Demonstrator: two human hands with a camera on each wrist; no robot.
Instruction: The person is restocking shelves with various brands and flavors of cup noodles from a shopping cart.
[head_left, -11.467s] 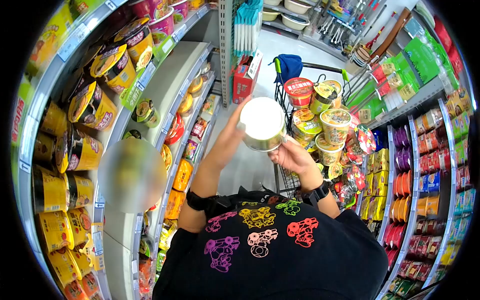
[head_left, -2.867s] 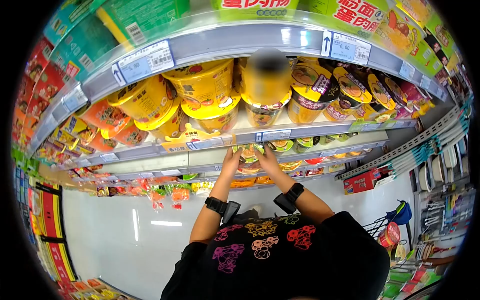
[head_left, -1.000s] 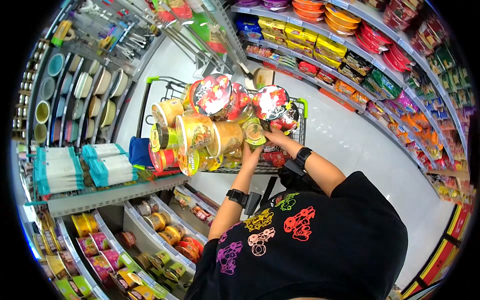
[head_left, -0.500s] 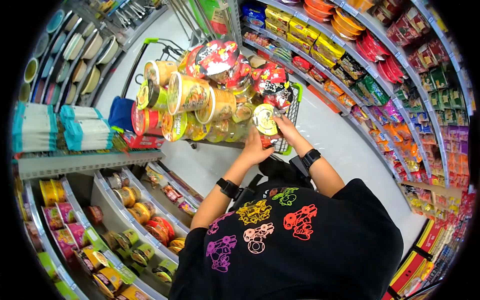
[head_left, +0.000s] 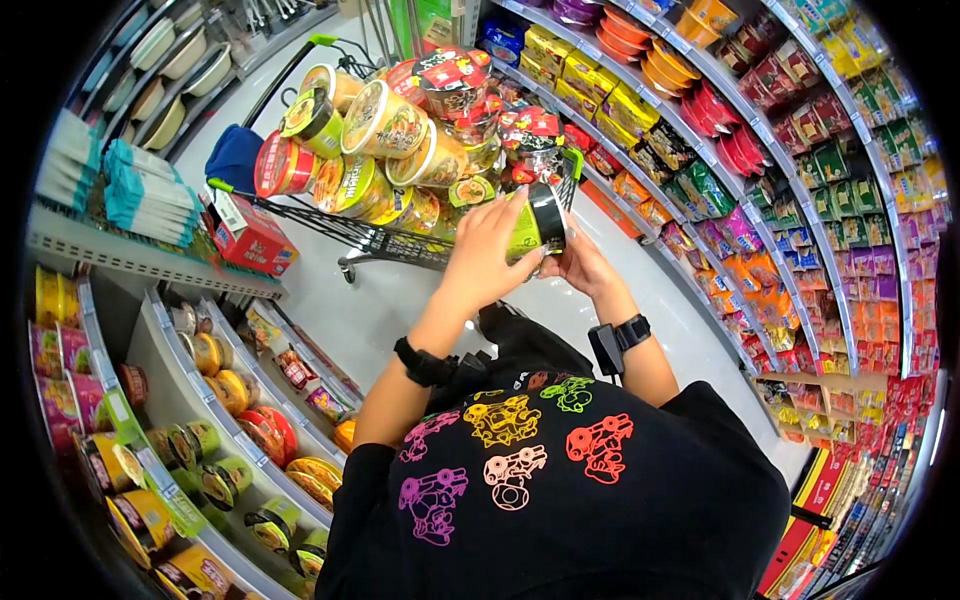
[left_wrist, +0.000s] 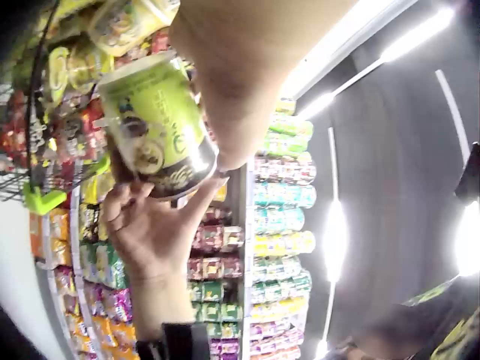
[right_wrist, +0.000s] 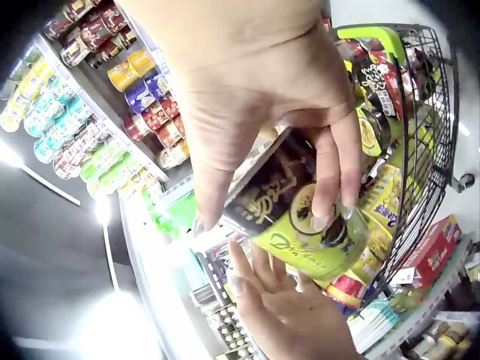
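Note:
A green-and-black instant noodle cup [head_left: 537,222] lies on its side between my hands, close to the cart's near corner. My right hand [head_left: 585,265] grips its black end; in the right wrist view the thumb and bent fingers [right_wrist: 327,180] span the cup. My left hand [head_left: 487,248] is at the green end with fingers fairly straight; the right wrist view shows its palm turned up beside the cup. In the left wrist view, the cup's green side [left_wrist: 161,120] faces the camera and the left fingers are hidden.
A black wire shopping cart [head_left: 385,243] with green corners holds several noodle tubs [head_left: 383,120] and red-and-black packs [head_left: 530,135]. A red box [head_left: 250,240] stands beside shelves of noodle cups [head_left: 225,480] on the left. Packet shelves [head_left: 790,190] curve along the right.
Earlier both hands held a cup at the shelf, then at the cart. Since half a second ago, the cup has come out toward my body and turned onto its side; the left hand shifted left.

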